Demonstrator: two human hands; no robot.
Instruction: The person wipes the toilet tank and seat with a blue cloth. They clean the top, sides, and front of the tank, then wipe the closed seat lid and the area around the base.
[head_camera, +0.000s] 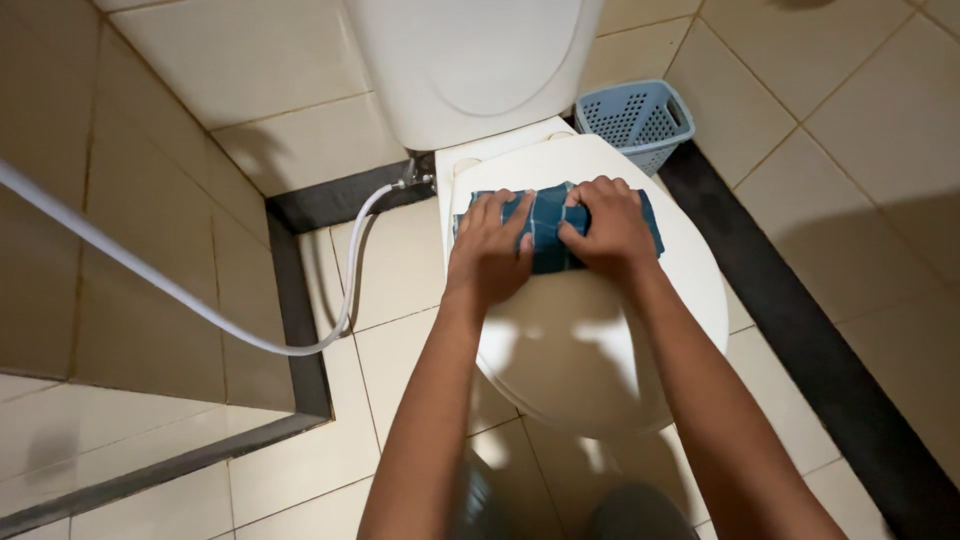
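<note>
Cloth: a dark teal folded cloth (548, 235) with thin pale grid lines, lying flat across the far part of the closed white toilet lid (590, 350), its right end showing past the knuckles.
Left hand: the left hand (490, 250) lies palm down on the cloth's left half, fingers spread and flat, pressing rather than gripping.
Right hand: the right hand (608, 230) rests on the right half, fingers curled over the far edge, thumb on the middle.
Surroundings: white cistern (470, 60) beyond; a pale blue perforated basket (640, 120) far right; a white hose (200, 300) at left.
</note>
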